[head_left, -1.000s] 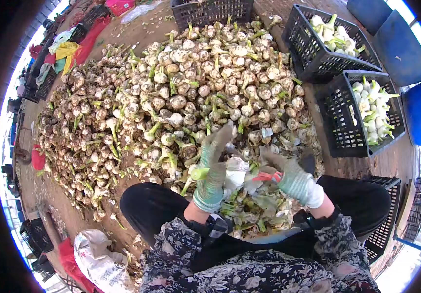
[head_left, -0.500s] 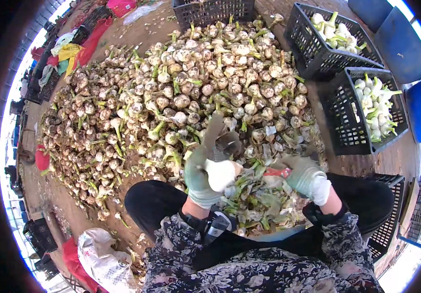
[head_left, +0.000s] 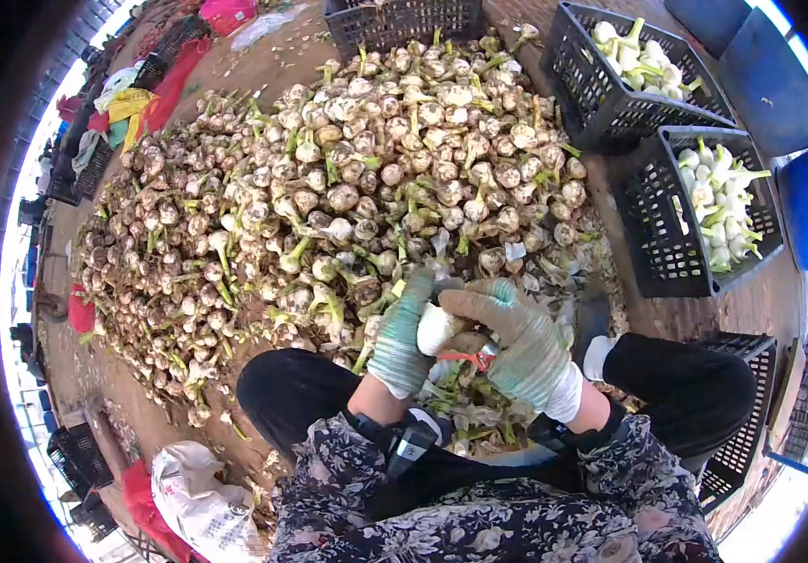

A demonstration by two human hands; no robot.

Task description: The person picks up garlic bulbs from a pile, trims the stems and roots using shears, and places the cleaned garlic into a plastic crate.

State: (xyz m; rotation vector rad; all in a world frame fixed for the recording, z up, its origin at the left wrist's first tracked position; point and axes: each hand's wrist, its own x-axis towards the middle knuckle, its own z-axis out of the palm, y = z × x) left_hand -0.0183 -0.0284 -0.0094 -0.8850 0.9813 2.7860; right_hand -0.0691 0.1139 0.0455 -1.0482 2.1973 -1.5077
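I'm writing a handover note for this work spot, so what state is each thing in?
Held bulb: white, clean-looking.
Red-handled tool: held; open or shut unclear.
Left hand: gloved, gripping the bulb.
Right hand: gloved, gripping the tool.
Heaped bulbs: loose, dirt-marked.
Nearer right crate: open-topped, holding white bulbs.
Farther right crate: likewise.
White sack: slumped.

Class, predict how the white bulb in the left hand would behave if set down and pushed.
The white bulb would probably roll, its visible side being rounded. It may feel slippery, since its surface looks smooth.
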